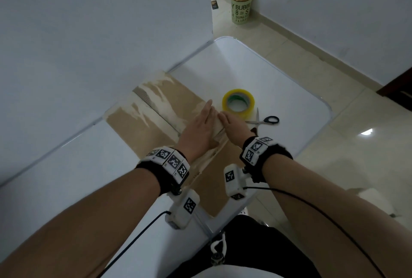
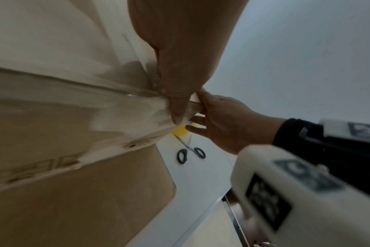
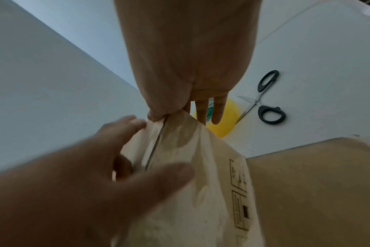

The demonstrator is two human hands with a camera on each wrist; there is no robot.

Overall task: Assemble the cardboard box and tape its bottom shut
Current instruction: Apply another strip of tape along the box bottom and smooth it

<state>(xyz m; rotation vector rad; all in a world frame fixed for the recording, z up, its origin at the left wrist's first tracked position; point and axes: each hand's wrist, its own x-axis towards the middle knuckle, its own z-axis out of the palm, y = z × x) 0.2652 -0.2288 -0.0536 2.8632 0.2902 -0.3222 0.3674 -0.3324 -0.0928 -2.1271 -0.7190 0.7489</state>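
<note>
the cardboard box [image 1: 156, 121] lies flattened on the white table [image 1: 278, 90], its far end against the white wall panel [image 1: 100, 32], old torn tape marks streaking its top. my left hand [image 1: 199, 126] lies on it with fingers straight, pressing near the far right corner. my right hand [image 1: 231, 128] is just beside it, thumb and forefinger pinching the edge of the pale flap there, the other fingers loose.

i judge i'm still at the opening stage: the box isn't squared up, nothing is taped. to do this well i'd keep the left palm pinning the lower layer while the right peels the upper layer up along the crease, slowly, since that worn, taped edge could tear. once it parts, i'd slide fingers inside and push the sides square.

the tape roll [image 1: 238, 103] and scissors [image 1: 265, 119] lie close beyond my right hand, within reach for the bottom seam.
</note>
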